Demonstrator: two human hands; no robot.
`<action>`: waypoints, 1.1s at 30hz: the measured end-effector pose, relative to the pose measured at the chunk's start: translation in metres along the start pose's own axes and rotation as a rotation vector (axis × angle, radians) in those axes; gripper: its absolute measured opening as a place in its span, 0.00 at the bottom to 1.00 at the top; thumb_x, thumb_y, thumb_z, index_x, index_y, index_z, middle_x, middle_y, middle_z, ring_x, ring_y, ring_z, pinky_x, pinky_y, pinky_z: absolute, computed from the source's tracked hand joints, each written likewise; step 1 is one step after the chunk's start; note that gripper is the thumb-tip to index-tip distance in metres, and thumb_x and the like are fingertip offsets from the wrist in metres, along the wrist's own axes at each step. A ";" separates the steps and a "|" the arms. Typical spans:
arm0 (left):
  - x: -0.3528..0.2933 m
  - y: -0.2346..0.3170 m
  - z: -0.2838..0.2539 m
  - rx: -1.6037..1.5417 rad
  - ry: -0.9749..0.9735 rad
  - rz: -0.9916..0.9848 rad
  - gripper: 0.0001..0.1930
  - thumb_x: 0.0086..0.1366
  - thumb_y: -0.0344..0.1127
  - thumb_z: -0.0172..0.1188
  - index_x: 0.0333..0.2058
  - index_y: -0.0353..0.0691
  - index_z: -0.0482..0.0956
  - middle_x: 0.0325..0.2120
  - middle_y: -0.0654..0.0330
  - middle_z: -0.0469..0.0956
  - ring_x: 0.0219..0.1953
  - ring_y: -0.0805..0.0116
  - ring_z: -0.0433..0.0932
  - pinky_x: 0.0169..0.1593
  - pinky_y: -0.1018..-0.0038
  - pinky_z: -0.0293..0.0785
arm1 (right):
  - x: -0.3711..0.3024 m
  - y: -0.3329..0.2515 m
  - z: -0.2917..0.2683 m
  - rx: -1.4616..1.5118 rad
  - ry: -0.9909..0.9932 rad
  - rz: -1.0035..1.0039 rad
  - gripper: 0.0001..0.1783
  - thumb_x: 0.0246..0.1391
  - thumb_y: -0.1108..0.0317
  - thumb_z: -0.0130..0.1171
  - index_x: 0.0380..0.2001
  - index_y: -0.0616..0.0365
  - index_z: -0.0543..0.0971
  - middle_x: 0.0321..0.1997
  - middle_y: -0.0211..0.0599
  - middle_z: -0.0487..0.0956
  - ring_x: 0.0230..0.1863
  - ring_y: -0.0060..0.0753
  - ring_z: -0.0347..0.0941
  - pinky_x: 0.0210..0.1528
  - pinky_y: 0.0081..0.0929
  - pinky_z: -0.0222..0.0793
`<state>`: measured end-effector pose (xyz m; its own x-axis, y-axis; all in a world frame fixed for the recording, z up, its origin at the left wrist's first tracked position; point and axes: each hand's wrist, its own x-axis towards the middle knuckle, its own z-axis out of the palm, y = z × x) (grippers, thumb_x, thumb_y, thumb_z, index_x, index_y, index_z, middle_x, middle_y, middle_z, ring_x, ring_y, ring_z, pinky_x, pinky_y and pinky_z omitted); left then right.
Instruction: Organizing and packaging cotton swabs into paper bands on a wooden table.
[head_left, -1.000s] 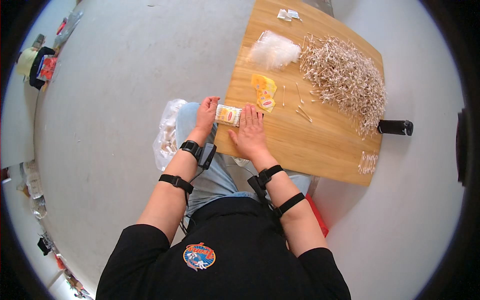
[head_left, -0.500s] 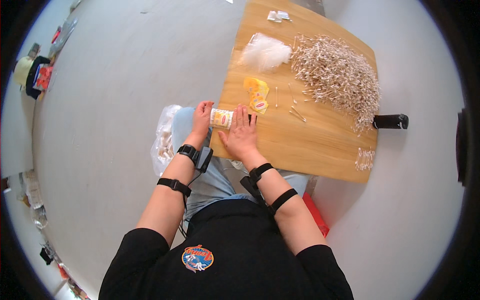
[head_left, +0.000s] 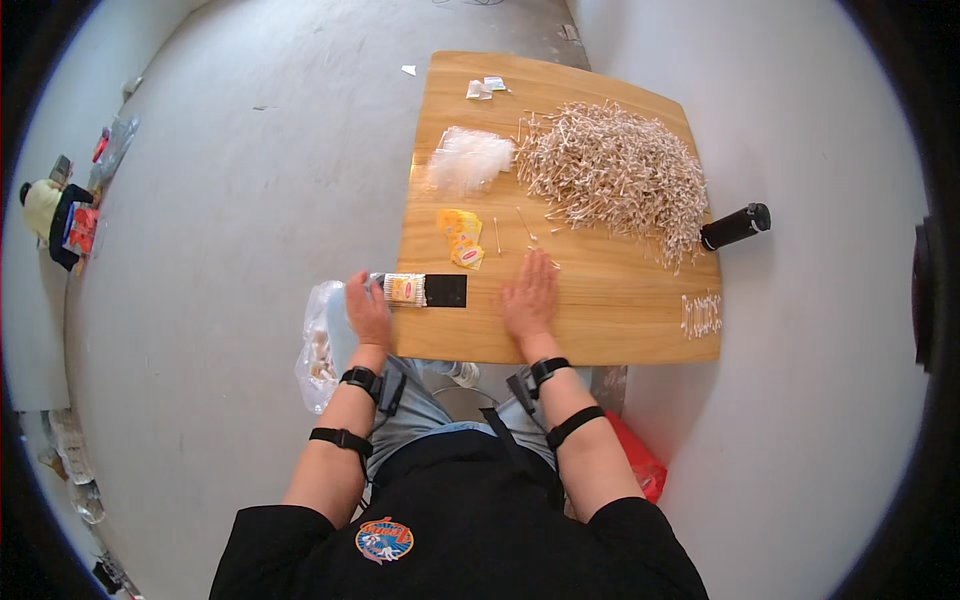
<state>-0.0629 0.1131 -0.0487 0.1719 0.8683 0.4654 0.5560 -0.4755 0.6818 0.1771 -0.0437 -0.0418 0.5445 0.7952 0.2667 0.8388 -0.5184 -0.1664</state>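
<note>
At the table's near left edge, my left hand [head_left: 368,315] is closed on the left end of a clear pack of cotton swabs [head_left: 405,289] with a yellow and white card inside. The pack lies flat, its right end against a black rectangle [head_left: 447,291] on the tabletop. My right hand [head_left: 530,297] is open, fingers stretched forward and palm down over the wood, holding nothing visible. By its fingertips lie a few loose swabs, partly hidden. Single swabs [head_left: 497,236] and a fanned stack of yellow cards [head_left: 461,238] lie farther off.
A large heap of cotton swabs [head_left: 620,170] covers the table's far right. Clear plastic bags [head_left: 470,158] lie left of it. A black cylinder [head_left: 736,227] juts past the right edge. Swabs in a row [head_left: 701,314] sit near right. A filled plastic bag [head_left: 319,345] hangs by my left knee.
My right hand has left the pack and moved right across the tabletop, uncovering the black rectangle. My left hand stays at the pack's left end. The view has shifted.
</note>
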 end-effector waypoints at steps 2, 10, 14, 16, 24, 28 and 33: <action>-0.004 0.042 0.006 -0.175 -0.204 0.142 0.13 0.62 0.27 0.56 0.46 0.36 0.73 0.42 0.48 0.76 0.47 0.48 0.74 0.52 0.58 0.70 | 0.010 0.028 -0.006 0.016 -0.030 0.048 0.41 0.59 0.53 0.52 0.68 0.66 0.55 0.73 0.51 0.54 0.76 0.49 0.45 0.75 0.48 0.38; 0.013 0.148 0.106 -0.023 -0.546 0.337 0.18 0.63 0.29 0.56 0.52 0.37 0.73 0.48 0.44 0.74 0.48 0.44 0.75 0.51 0.57 0.72 | -0.003 0.045 -0.024 0.087 -0.063 -0.049 0.32 0.61 0.58 0.51 0.63 0.66 0.64 0.69 0.49 0.64 0.71 0.46 0.56 0.72 0.48 0.48; 0.021 0.174 0.151 0.244 -0.614 0.308 0.20 0.64 0.34 0.56 0.55 0.40 0.73 0.58 0.41 0.67 0.57 0.44 0.69 0.57 0.54 0.68 | -0.022 0.055 -0.032 0.113 -0.061 -0.071 0.31 0.59 0.59 0.52 0.62 0.65 0.67 0.68 0.47 0.66 0.71 0.43 0.57 0.73 0.47 0.46; 0.021 0.180 0.169 0.266 -0.645 0.287 0.21 0.64 0.34 0.55 0.56 0.39 0.72 0.60 0.41 0.65 0.61 0.44 0.66 0.59 0.54 0.67 | -0.025 0.056 -0.032 0.128 -0.056 -0.064 0.31 0.59 0.59 0.53 0.61 0.66 0.68 0.67 0.47 0.67 0.71 0.43 0.58 0.73 0.47 0.47; -0.001 0.175 0.185 -0.026 -0.897 0.451 0.20 0.65 0.28 0.50 0.56 0.33 0.72 0.60 0.43 0.68 0.63 0.48 0.65 0.63 0.61 0.65 | -0.025 0.056 -0.040 0.233 0.092 -0.038 0.25 0.57 0.64 0.56 0.56 0.65 0.72 0.62 0.50 0.71 0.67 0.47 0.63 0.70 0.46 0.54; 0.005 0.159 0.182 -0.349 -0.951 0.235 0.16 0.66 0.31 0.53 0.51 0.32 0.77 0.57 0.42 0.71 0.59 0.54 0.71 0.61 0.66 0.68 | -0.016 0.063 -0.032 0.427 0.295 0.047 0.21 0.55 0.68 0.59 0.52 0.60 0.75 0.55 0.47 0.76 0.60 0.48 0.69 0.62 0.43 0.64; 0.032 0.169 0.190 -0.165 -0.860 0.104 0.14 0.61 0.40 0.64 0.37 0.33 0.81 0.32 0.50 0.82 0.36 0.60 0.81 0.42 0.67 0.77 | 0.009 0.071 -0.029 0.524 0.253 0.231 0.11 0.50 0.69 0.61 0.38 0.55 0.77 0.39 0.40 0.77 0.47 0.47 0.71 0.49 0.41 0.68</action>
<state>0.1916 0.0876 -0.0258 0.8044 0.5940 -0.0112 0.3905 -0.5144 0.7635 0.2413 -0.0824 -0.0233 0.7477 0.5489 0.3737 0.6257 -0.3939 -0.6733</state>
